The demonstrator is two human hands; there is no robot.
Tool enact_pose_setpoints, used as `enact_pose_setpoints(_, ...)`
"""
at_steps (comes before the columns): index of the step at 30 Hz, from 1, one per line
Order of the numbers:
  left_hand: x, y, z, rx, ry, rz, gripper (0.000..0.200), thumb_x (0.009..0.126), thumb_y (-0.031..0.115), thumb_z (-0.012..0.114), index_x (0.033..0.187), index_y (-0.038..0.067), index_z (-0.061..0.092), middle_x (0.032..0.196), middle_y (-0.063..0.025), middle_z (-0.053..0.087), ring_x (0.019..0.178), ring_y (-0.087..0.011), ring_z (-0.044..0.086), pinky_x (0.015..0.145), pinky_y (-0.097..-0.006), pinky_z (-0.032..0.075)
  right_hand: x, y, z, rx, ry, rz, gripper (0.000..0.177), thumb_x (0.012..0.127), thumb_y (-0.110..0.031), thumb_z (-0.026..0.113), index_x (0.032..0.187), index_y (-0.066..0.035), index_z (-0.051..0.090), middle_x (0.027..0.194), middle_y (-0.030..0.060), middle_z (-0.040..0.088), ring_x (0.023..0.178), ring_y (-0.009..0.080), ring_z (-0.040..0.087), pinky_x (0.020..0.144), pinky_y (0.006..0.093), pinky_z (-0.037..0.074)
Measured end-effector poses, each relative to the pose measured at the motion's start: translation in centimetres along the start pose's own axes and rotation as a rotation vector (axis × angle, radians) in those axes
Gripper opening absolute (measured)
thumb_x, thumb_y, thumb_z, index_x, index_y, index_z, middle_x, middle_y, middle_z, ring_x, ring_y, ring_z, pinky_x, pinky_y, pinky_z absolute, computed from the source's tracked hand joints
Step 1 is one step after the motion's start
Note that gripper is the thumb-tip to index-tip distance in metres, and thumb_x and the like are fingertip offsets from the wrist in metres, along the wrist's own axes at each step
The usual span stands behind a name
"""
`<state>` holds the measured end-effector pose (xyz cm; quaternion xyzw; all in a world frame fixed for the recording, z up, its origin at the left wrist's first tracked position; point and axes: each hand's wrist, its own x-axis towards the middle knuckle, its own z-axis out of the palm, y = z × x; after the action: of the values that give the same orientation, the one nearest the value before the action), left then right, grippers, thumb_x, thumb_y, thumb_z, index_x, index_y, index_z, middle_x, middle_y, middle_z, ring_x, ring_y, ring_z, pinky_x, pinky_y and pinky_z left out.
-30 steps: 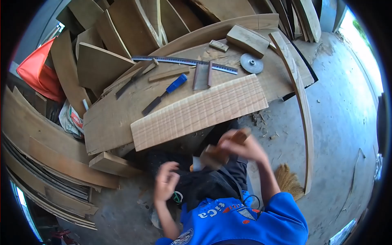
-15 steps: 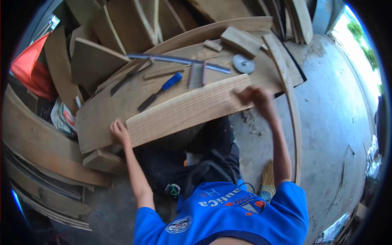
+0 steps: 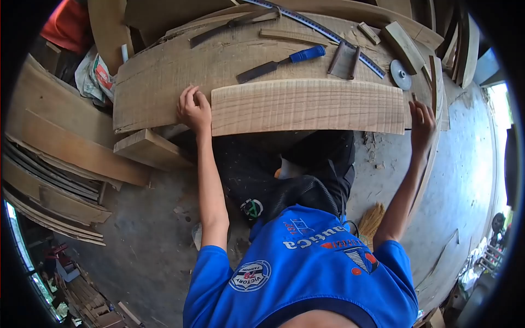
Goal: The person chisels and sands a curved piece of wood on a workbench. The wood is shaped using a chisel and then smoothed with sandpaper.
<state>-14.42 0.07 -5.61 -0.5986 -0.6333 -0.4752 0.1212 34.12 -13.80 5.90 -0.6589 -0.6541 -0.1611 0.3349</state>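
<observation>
A pale plank (image 3: 307, 106) with strong grain lies across the near edge of a broad wooden work board (image 3: 158, 82), above the person's lap. My left hand (image 3: 194, 109) is at the plank's left end, its fingers loosely bent and apart, the thumb side next to the end. Just past the right end is my right hand (image 3: 422, 123), fingers curled; a small dark tip shows at the fingertips, too small to name. Behind the plank lies a chisel (image 3: 281, 63) with a blue handle. Further back are a steel ruler (image 3: 314, 30) and a small channel-shaped wooden piece (image 3: 344, 61).
A grey disc (image 3: 400, 75) and a wood block (image 3: 403, 46) rest at the back right. Stacked boards (image 3: 71, 147) stand at the left. A curved strip (image 3: 436, 87) leans at the right, near a broom (image 3: 372, 221) on the concrete floor.
My right hand, blurred over the plank's right part before, is now beyond its right end. The view has shifted, and the plank appears more level. My left hand stays at the left end.
</observation>
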Motion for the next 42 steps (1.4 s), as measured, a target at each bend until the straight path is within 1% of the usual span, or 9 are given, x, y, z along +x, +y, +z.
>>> enact_pose_setpoints(8,0.1,-0.7,0.2,0.015,0.002,0.03,0.012,0.073,0.014,0.056,0.081,0.014,0.065,0.098,0.0008,0.062,0.09,-0.0238,0.056,0.078,-0.0362,0.041,-3.7,-2.0,1.0,0.955,-0.283,0.322,0.002,0.081,0.001,0.059,0.082,0.002,0.059,0.084,0.0068,0.062,0.073,0.0118,0.057,0.066,0.0243,0.046)
enact_pose_setpoints(15,0.2,-0.7,0.2,-0.022,-0.006,0.06,0.012,0.072,0.009,0.056,0.08,0.013,0.065,0.096,-0.0007,0.062,0.091,-0.0233,0.056,0.079,-0.0352,0.041,1.1,6.1,0.1,0.19,0.13,0.252,0.01,0.086,-0.01,0.058,0.084,-0.001,0.061,0.09,0.0083,0.065,0.072,0.0079,0.06,0.056,0.0209,0.049)
enact_pose_setpoints(18,0.3,-0.7,0.0,-0.026,-0.015,0.068,0.012,0.072,0.008,0.056,0.08,0.012,0.064,0.096,-0.0015,0.062,0.091,-0.023,0.056,0.08,-0.0348,0.041,-0.1,7.4,3.4,0.32,0.161,0.215,0.015,0.088,-0.012,0.055,0.095,-0.001,0.063,0.085,0.0039,0.065,0.073,0.009,0.059,0.065,0.0233,0.049)
enact_pose_setpoints(22,0.3,-0.8,0.0,-0.034,-0.026,0.063,0.012,0.072,0.008,0.057,0.08,0.012,0.064,0.096,-0.0019,0.062,0.091,-0.0227,0.057,0.08,-0.0341,0.042,-1.3,-1.7,2.8,0.341,-0.158,0.149,0.011,0.078,-0.007,0.064,0.088,-0.003,0.062,0.082,0.0084,0.062,0.076,0.0202,0.061,0.067,0.0298,0.047)
enact_pose_setpoints(27,0.3,-1.4,0.2,-0.057,-0.008,0.103,0.011,0.073,0.008,0.057,0.081,0.011,0.064,0.094,-0.003,0.063,0.087,-0.024,0.059,0.077,-0.0345,0.044,-3.1,-5.6,-0.6,0.938,-0.656,0.128,0.01,0.075,0.004,0.061,0.085,0.001,0.06,0.085,0.0079,0.064,0.074,0.015,0.061,0.066,0.0268,0.048)
enact_pose_setpoints(29,0.1,-1.5,0.4,-0.083,0.004,0.081,0.011,0.074,0.009,0.056,0.081,0.011,0.064,0.095,-0.0035,0.063,0.086,-0.0245,0.059,0.075,-0.0348,0.045,-2.9,-4.2,-1.3,1.183,-0.588,0.493,0.006,0.076,0.002,0.062,0.081,0.001,0.059,0.086,0.0077,0.064,0.073,0.0124,0.06,0.066,0.0258,0.048)
enact_pose_setpoints(33,0.5,-0.3,0.0,-0.072,0.001,0.084,0.01,0.075,0.009,0.056,0.082,0.01,0.064,0.095,-0.0038,0.063,0.085,-0.0246,0.06,0.073,-0.0348,0.046,-0.3,1.9,0.2,0.367,0.17,0.273,0.012,0.08,-0.004,0.062,0.091,0.0,0.063,0.084,0.0078,0.064,0.075,0.0123,0.06,0.066,0.0245,0.048)
enact_pose_setpoints(39,0.2,0.3,-0.3,-0.004,0.014,0.065,0.011,0.074,0.008,0.056,0.081,0.01,0.064,0.095,-0.0033,0.063,0.085,-0.0241,0.059,0.076,-0.0356,0.044,-2.0,-2.6,0.7,0.597,-0.357,0.129,0.005,0.076,0.003,0.062,0.08,0.0,0.061,0.086,0.0095,0.066,0.074,0.0171,0.063,0.064,0.0286,0.05)
enact_pose_setpoints(42,0.1,0.5,-0.4,-0.01,0.02,0.062,0.011,0.074,0.007,0.055,0.081,0.01,0.063,0.095,-0.0031,0.063,0.085,-0.0246,0.059,0.076,-0.0359,0.044,-2.3,-1.7,0.9,0.735,-0.26,0.323,0.003,0.077,0.002,0.062,0.077,-0.001,0.061,0.086,0.01,0.066,0.071,0.0176,0.063,0.061,0.0289,0.051)
